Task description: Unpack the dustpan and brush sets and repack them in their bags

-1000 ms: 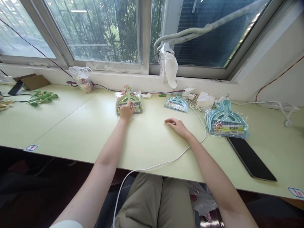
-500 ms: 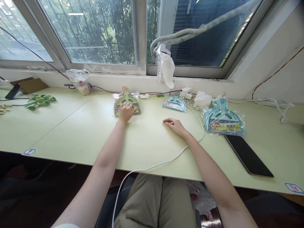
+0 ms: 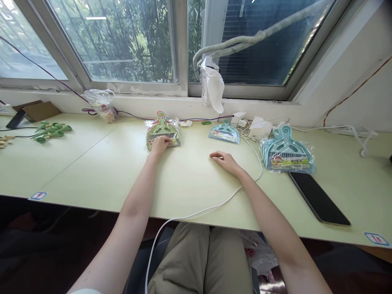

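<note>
My left hand (image 3: pixel 160 145) lies on the lower front edge of the green dustpan set (image 3: pixel 163 128), its fingers closed against the clear wrapping. Pink shows behind the green handle. My right hand (image 3: pixel 226 161) rests on the table with its fingers slightly bent and apart, holding nothing. Behind it lies a single small blue dustpan set (image 3: pixel 224 132). Farther right, a stack of wrapped blue dustpan sets (image 3: pixel 287 152) touches the top end of a black phone (image 3: pixel 319 197).
A white cable (image 3: pixel 211 209) crosses the table (image 3: pixel 101 171) beside my right forearm. Green clips (image 3: pixel 52 131), a cardboard box (image 3: pixel 41 110) and a plastic bag (image 3: pixel 103 107) are at the left. A torn white carton (image 3: pixel 211 85) stands by the window.
My left hand has drawn slightly down and back on the green set, and its spread fingers have closed in at the set's lower edge. My right hand has stayed in place.
</note>
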A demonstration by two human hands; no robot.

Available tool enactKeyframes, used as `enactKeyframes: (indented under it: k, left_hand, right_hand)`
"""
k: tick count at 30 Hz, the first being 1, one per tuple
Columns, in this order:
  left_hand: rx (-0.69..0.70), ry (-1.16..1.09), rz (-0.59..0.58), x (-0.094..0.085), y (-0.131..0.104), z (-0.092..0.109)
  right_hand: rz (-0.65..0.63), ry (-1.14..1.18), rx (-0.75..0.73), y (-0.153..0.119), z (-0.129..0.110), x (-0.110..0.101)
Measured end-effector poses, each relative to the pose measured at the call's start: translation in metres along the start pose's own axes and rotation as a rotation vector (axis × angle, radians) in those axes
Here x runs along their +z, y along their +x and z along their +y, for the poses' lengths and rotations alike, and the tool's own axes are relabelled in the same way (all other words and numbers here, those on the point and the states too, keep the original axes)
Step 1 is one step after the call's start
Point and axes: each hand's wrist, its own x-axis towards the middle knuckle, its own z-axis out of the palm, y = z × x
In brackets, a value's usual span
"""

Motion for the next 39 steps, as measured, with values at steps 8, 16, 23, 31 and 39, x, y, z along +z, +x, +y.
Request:
enactKeyframes:
  k: [8,16,23,31,39]
  left_hand:
    - [0.043,0.176,-0.014,0.012,-0.001,0.008]
    - [0.055,0.217,0.086,0.018,0.000,0.006]
    - [-0.018,0.251,0.183,0.012,0.000,0.014]
    - [-0.042,0.243,0.037,0.007,-0.002,0.019]
    - [-0.082,0.204,0.139,0.006,-0.007,0.021]
  right_hand:
    - [-0.011,-0.022,0.000,-0.002,-0.004,-0.001]
    - [-0.024,-0.249,-0.088,-0.005,-0.007,0.007]
    - [-0.101,-0.572,-0.287,0.021,-0.036,0.070]
    - [-0.152,-0.593,-0.361,0.099,-0.068,0.158]
    - [-0.003,-0.471,-0.294,0.136,-0.061,0.181]
